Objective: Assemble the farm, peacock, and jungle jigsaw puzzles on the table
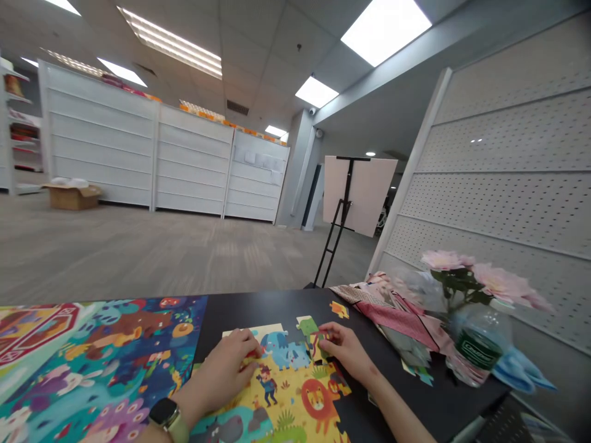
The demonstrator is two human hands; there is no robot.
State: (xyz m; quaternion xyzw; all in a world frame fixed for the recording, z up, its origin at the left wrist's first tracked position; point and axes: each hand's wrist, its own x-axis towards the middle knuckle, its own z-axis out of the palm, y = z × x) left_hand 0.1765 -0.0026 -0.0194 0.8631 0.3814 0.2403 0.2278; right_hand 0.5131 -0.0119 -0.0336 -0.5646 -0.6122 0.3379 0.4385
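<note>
A partly assembled jigsaw puzzle (295,381) with a lion, elephants and a hippo lies on the dark table in front of me. My left hand (228,366), with a watch (166,415) on its wrist, rests on the puzzle's left side. Its fingers are bent, with a gap between thumb and forefinger, and nothing shows in them. At the upper right edge of the puzzle, my right hand (348,351) pinches a puzzle piece (318,346) with a striped pattern. That piece touches or overlaps the assembled part; I cannot tell which. Just above it sits a green piece (306,325).
A loose orange piece (339,309) lies farther back, and more pieces (420,372) are at the right. A colourful picture sheet (124,357) covers the left side. A bottle (480,344), pink flowers (489,280) and crumpled cloth (406,314) stand right. Beyond is an easel (346,197).
</note>
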